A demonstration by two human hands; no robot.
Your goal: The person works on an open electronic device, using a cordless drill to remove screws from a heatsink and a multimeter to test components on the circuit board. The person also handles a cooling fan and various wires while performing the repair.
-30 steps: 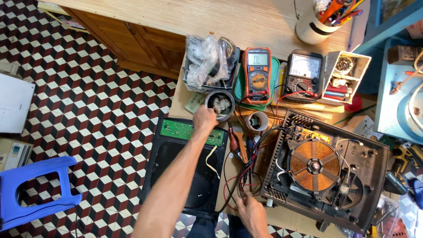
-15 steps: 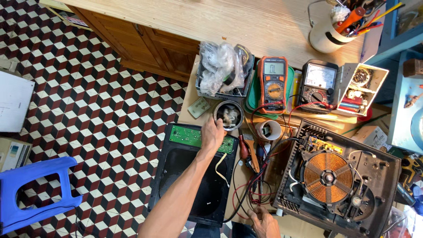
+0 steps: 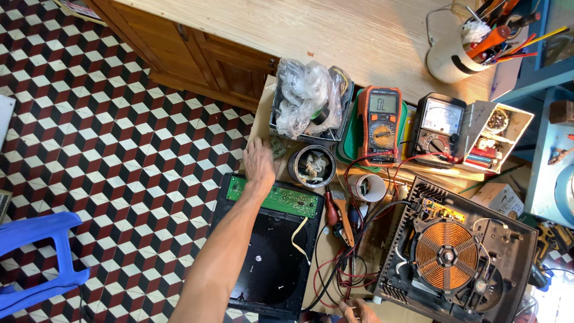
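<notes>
My left hand [image 3: 258, 161] lies flat, fingers loosely together, on the cardboard just left of a round black container [image 3: 312, 165] holding small parts. Its fingertips reach a small greenish piece [image 3: 278, 146]. I see nothing held in it. The wrist crosses the left end of a green circuit board [image 3: 287, 202] that lies on a black cooker top panel [image 3: 269, 263]. Only the fingertips of my right hand [image 3: 359, 311] show at the bottom edge, beside red and black cables [image 3: 344, 269]; its grip is hidden.
An opened induction cooker base with a copper coil [image 3: 447, 254] sits right. Behind are an orange multimeter [image 3: 381, 122], an analogue meter [image 3: 439, 128], a tray of plastic bags [image 3: 308, 98], a white parts box [image 3: 499, 134] and a tool pot [image 3: 454, 54]. A blue stool [image 3: 36, 257] stands on the tiled floor.
My left hand has moved off the round black container's rim to the cardboard on its left. The camera view has shifted, so the bench sits lower and further right in the frame.
</notes>
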